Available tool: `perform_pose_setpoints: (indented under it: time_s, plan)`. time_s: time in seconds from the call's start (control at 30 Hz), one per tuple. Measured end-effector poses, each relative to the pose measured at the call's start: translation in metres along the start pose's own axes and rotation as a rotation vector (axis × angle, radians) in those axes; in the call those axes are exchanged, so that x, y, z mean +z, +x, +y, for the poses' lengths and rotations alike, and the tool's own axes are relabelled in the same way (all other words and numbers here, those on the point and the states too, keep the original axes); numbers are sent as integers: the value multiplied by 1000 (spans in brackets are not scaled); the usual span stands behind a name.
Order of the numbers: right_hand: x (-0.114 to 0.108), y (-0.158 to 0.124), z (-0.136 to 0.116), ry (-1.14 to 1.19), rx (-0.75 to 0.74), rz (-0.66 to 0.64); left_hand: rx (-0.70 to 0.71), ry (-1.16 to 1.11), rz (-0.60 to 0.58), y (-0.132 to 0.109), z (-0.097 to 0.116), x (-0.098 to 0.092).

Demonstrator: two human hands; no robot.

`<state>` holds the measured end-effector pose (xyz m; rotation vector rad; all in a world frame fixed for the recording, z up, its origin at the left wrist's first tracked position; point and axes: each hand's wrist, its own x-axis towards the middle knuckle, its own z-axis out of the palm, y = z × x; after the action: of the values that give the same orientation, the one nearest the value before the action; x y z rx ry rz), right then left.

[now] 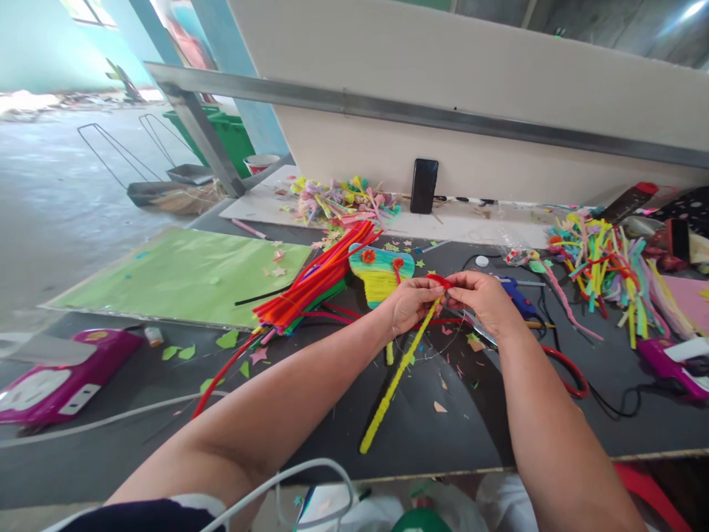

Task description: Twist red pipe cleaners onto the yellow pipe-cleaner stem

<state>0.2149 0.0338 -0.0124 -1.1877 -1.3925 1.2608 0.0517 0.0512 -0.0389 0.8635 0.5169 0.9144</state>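
Above the middle of the table, my left hand (414, 304) pinches the top of a long yellow fuzzy stem (396, 388), which slants down toward the front edge. Close beside it, my right hand (481, 297) has thumb and forefinger closed on a red pipe cleaner (439, 281), bent across the yellow stem's top. The fingertips of both hands nearly meet there. Just behind my left hand lies a blue-and-yellow striped pipe-cleaner piece (372, 272) with red-orange curls. A bundle of red and orange pipe cleaners (310, 288) rests to its left.
A green sheet (182, 277) covers the left side, near a magenta device (72, 377). Piles of pipe-cleaner pieces (337, 199) lie at the back and right. A phone (424, 186) leans on the board. A blue glue gun (518, 297), cords and paper scraps lie around.
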Motion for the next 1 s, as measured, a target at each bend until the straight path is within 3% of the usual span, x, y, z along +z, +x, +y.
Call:
perform_pose_setpoints:
  time_s: [0.27,0.73,1.0]
  plan:
    - [2,2,0,-35,3,81,-23,60,-13,-3,1,1]
    - [7,-1,-7,-369,-103,94,57,202,15,-6,3,11]
    - [3,2,-1,-392,-107,80,86,258,46,-7,1,14]
